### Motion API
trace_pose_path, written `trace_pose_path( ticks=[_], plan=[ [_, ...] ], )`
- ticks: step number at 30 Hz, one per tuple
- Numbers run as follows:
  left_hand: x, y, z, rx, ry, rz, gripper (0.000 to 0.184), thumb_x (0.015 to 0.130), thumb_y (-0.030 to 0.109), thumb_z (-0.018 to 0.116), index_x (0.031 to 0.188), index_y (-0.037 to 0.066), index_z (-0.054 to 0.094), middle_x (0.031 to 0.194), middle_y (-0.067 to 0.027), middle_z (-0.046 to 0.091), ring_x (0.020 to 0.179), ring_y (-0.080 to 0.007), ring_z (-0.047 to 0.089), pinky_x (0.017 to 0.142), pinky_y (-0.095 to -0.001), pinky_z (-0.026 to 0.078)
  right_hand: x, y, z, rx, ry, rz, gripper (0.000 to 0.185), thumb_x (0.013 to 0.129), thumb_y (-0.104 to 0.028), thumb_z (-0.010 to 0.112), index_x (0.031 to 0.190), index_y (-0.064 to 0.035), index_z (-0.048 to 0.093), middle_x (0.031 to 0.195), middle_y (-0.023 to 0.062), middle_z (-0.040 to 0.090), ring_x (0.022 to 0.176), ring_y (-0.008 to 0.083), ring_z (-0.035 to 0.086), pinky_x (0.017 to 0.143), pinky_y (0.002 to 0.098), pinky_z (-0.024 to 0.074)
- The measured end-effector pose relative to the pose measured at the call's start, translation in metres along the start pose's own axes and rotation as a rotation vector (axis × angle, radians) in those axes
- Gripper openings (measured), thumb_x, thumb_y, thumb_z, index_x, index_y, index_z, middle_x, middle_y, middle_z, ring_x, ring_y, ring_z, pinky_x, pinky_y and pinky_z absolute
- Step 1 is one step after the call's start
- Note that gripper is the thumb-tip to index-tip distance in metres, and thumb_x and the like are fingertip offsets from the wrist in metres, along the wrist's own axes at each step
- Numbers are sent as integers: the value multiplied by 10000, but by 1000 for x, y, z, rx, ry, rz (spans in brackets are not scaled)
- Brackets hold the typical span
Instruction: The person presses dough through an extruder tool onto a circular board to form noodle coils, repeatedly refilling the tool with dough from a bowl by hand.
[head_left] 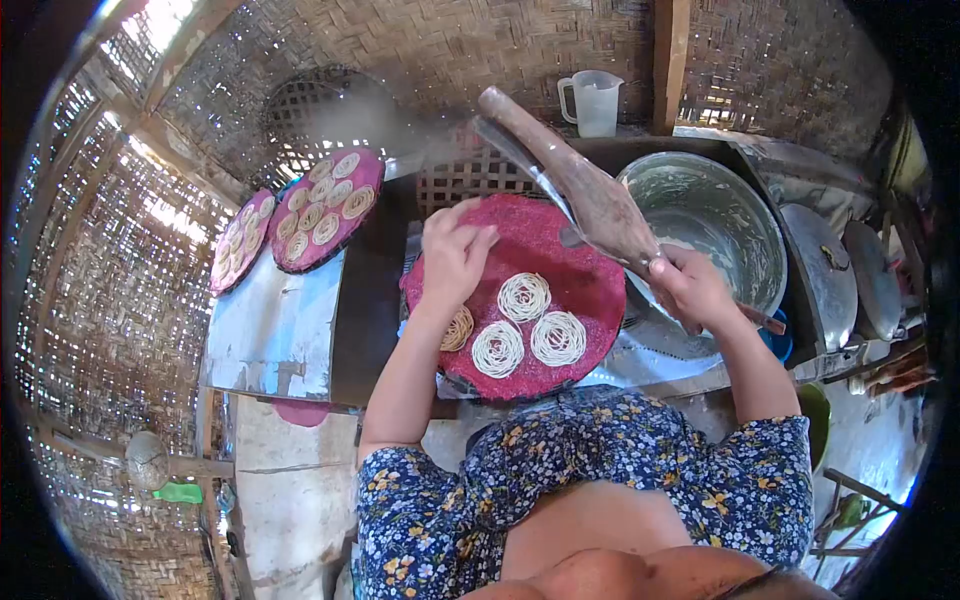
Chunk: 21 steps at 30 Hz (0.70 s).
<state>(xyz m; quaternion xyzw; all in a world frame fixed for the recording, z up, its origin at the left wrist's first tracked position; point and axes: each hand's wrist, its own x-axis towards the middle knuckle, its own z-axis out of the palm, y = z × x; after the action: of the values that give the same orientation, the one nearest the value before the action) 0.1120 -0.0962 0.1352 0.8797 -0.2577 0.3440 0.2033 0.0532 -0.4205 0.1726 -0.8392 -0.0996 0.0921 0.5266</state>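
Observation:
My right hand [690, 292] is closed around the lower end of a long wooden hand press [600, 205], which slants up to the left with two arms at its far end. The press hangs above a round red cloth-covered board [590, 290]. Three white noodle coils [558, 338] lie on the board's near half, with a browner coil [457, 328] at its left edge, partly behind my left forearm. Over the board's left side, my left hand [455, 250] has its fingers apart and bent, holding nothing visible. Whether it touches the cloth I cannot tell.
A large metal pot [770, 235] with pale residue stands at the right, beside metal lids [818, 270]. Behind are a plastic jug [597, 103] and a lattice basket [470, 178]. At the left, two more red boards [372, 200] carry several coils. Woven walls [450, 50] surround the bench.

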Motion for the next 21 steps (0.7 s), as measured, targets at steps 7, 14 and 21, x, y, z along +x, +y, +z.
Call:
trace_pose_path(
  ticks=[7,14,21],
  plan=[
    [40,95,28,-560,-9,-147,580,559,187,710,1065,-16,511,1036,-247,547,982,-382,522,855,-392,425,-16,3,35,251,19,-142,389,872,-413,469,832,-29,519,582,-7,473,433,62,420,378,223,325],
    [50,140,52,-99,78,342,89,617,171,548,633,86,526,595,-91,535,558,-260,527,540,-382,398,-24,-34,-2,-397,553,-498,333,796,-197,531,1047,21,512,850,186,545,771,324,548,715,385,442],
    [42,169,43,-344,-657,238,121,638,182,587,710,86,605,657,-112,606,671,-300,608,637,-416,471,-78,-84,33,-1085,328,-1095,313,581,-45,654,835,-52,472,717,102,499,652,297,530,630,432,424]
  ],
)
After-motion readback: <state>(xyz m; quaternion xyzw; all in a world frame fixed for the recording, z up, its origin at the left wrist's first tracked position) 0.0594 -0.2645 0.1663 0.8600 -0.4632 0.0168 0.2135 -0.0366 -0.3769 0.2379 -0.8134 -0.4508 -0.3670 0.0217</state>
